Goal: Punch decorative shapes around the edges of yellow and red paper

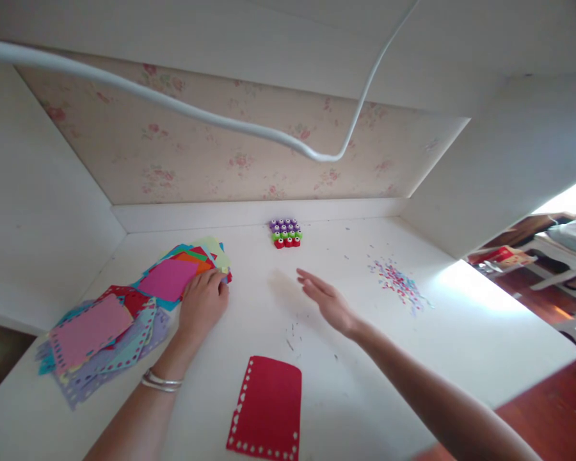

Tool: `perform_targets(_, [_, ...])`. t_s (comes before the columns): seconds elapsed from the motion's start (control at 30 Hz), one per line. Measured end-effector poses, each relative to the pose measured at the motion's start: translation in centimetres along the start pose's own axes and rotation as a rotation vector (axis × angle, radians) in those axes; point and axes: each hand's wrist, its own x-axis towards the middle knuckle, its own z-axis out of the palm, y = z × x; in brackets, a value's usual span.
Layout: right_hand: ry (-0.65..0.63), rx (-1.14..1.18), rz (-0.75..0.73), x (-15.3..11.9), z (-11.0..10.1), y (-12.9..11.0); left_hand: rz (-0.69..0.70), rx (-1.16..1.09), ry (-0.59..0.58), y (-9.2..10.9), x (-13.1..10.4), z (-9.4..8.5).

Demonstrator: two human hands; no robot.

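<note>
My left hand (205,302) lies at the near right edge of a pile of coloured paper sheets (169,280), its fingers curled down onto the paper and fingertips partly hidden. My right hand (327,299) hovers over the white table, empty, with its fingers stretched out and the thumb side up. Below and between the hands lies a red paper sheet (271,403) with small shapes punched along its left and bottom edges. At the far left, near my left wrist, is a second heap of sheets with punched borders (93,330).
Several small purple, green and red craft punches (286,233) stand in rows near the back wall. Tiny coloured paper cutouts (399,282) are scattered on the right. Dark bits (292,336) dot the middle of the table. A white cable (249,126) hangs across the upper view.
</note>
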Motion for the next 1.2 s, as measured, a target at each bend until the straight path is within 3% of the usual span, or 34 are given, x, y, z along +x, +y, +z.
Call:
perform_targets(0.1, [-0.412, 0.695, 0.054, -0.7, 5.0, -4.2, 0.001, -0.036, -0.002, -0.5, 0.2, 0.2])
perform_targets(0.2, [-0.733, 0.986, 0.209, -0.6, 8.9, -6.9, -0.007, -0.082, -0.004, -1.3, 0.6, 0.3])
perform_targets(0.27, [-0.864, 1.056, 0.346, -0.2, 10.8, -7.5, -0.014, -0.108, -0.004, -1.7, 0.8, 0.4])
perform_targets(0.33, [-0.805, 1.114, 0.433, 0.6, 11.8, -7.4, -0.016, -0.128, -0.003, -2.1, 0.9, 0.5])
perform_targets(0.4, [-0.614, 1.184, 0.442, 1.5, 11.7, -6.7, -0.013, -0.146, 0.000, -2.2, 0.9, 0.6])
perform_targets(0.5, [-0.278, 1.233, 0.442, 2.5, 9.4, -4.7, -0.009, -0.169, 0.002, -2.2, 0.9, 0.6])
perform_targets(0.6, [-0.016, 1.200, 0.459, 2.7, 5.2, -1.6, -0.012, -0.184, -0.004, -2.1, 0.9, 0.5])
perform_targets(0.8, [0.434, 0.964, 0.469, 1.1, -5.8, 6.4, -0.043, -0.217, -0.021, -1.7, 1.0, 0.3])
perform_targets(0.93, [0.660, 0.688, 0.420, 0.5, -11.0, 9.1, -0.119, -0.248, -0.026, -1.6, 1.1, 0.2])
perform_targets(1.0, [0.654, 0.568, 0.347, 0.8, -11.2, 8.5, -0.182, -0.264, -0.026, -1.6, 1.1, 0.2])
perform_targets(1.07, [0.539, 0.477, 0.250, 1.3, -9.4, 6.7, -0.237, -0.280, -0.029, -1.7, 1.1, 0.2])
perform_targets(1.17, [0.202, 0.360, 0.093, 2.1, -3.5, 2.3, -0.282, -0.308, -0.044, -1.8, 1.1, 0.1])
perform_targets(1.2, [0.038, 0.304, 0.013, 2.3, -1.1, 0.7, -0.292, -0.318, -0.052, -1.8, 1.1, 0.0])
